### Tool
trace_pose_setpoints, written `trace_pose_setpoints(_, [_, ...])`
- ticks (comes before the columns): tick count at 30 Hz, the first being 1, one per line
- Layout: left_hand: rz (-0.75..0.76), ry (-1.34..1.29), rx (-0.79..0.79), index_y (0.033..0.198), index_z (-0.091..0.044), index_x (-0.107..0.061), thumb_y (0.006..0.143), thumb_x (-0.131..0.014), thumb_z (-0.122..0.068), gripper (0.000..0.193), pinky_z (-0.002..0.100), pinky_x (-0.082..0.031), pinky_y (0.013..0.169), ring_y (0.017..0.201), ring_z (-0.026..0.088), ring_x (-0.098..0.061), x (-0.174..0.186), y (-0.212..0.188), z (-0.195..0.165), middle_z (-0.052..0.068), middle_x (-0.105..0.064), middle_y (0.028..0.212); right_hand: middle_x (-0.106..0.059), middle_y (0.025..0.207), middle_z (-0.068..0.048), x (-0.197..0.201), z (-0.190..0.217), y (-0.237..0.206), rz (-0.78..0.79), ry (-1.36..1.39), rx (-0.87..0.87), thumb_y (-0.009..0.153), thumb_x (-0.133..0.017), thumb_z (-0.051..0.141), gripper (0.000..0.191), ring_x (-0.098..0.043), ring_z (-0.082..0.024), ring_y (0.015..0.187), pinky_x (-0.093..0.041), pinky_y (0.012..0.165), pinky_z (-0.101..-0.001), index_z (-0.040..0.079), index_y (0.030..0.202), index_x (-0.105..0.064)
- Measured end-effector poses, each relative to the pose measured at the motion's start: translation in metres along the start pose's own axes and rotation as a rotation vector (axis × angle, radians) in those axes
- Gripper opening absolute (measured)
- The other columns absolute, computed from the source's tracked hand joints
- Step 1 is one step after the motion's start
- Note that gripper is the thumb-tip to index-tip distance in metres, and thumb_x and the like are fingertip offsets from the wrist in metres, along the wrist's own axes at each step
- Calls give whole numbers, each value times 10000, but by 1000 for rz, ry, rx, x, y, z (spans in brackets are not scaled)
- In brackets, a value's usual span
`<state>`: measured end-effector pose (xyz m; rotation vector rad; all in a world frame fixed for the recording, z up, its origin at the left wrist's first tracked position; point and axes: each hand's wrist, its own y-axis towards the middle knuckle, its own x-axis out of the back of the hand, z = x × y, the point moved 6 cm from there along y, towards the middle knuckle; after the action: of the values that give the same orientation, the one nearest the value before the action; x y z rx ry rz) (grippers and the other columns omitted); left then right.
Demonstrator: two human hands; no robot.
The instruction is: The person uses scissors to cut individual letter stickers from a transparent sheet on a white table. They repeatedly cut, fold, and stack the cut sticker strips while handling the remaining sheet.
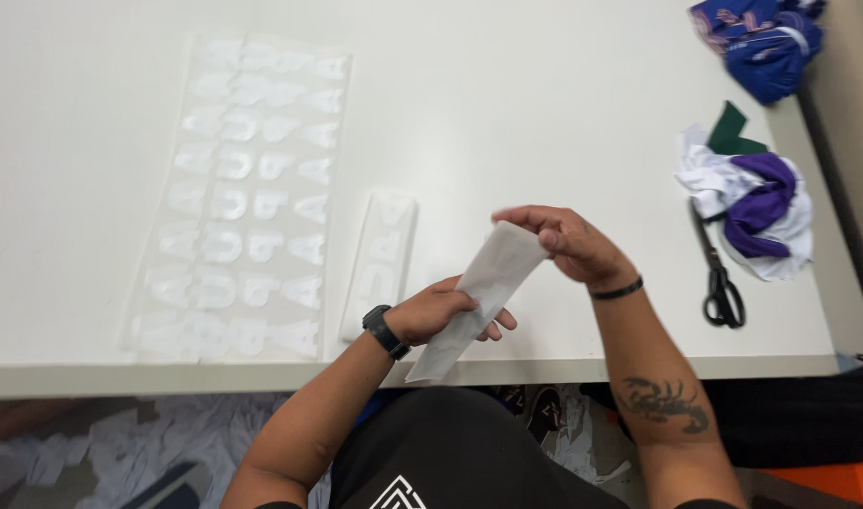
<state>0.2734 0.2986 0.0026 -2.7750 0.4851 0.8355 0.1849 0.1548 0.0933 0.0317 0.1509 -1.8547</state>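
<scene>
A narrow white strip of film or backing paper (483,292) is held between both hands above the white table's (545,113) front edge. My left hand (441,311), with a black watch on its wrist, grips the strip near its lower half. The strip's upper end is pinched by my right hand (568,243), which wears a thin black wristband. Just left of the hands lies a small clear strip with white letters (382,259). Farther left lies a large clear sheet with rows of white cut-out letters (248,198).
Black-handled scissors (719,278) lie at the right beside a crumpled white and purple fabric heap (757,203) with a dark green scrap (733,132). A blue bundle of cloth (761,42) sits at the far right corner. Paper scraps (121,448) litter the floor below.
</scene>
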Motion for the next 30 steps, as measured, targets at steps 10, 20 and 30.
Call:
trace_pose_setpoints(10, [-526, 91, 36, 1389, 12, -412, 945, -514, -120, 474, 394, -578, 844, 966, 258, -708, 63, -96, 14, 213, -685, 1162, -678, 719, -58, -43, -42, 123, -174, -754, -320, 849, -783, 216, 220, -560, -122, 640, -451, 569, -267, -1, 875, -757])
trace_pose_setpoints(20, [-1259, 735, -1, 1288, 18, -559, 912, -662, -250, 473, 441, -564, 825, 947, 343, -712, 94, -135, 24, 228, -717, 1046, -712, 794, -91, -65, -48, 216, -145, -1004, -481, 846, -782, 261, 224, -650, -202, 745, -508, 681, -340, 52, 921, -755])
trace_pose_setpoints(30, [-1309, 1065, 295, 1335, -65, -563, 937, -671, -314, 482, 417, -579, 717, 869, 301, -705, 101, -123, 29, 141, -692, 1034, -729, 925, -91, -46, -67, 231, -111, -1223, -450, 838, -783, 350, 380, -676, -226, 891, -536, 762, -380, 113, 1125, -707])
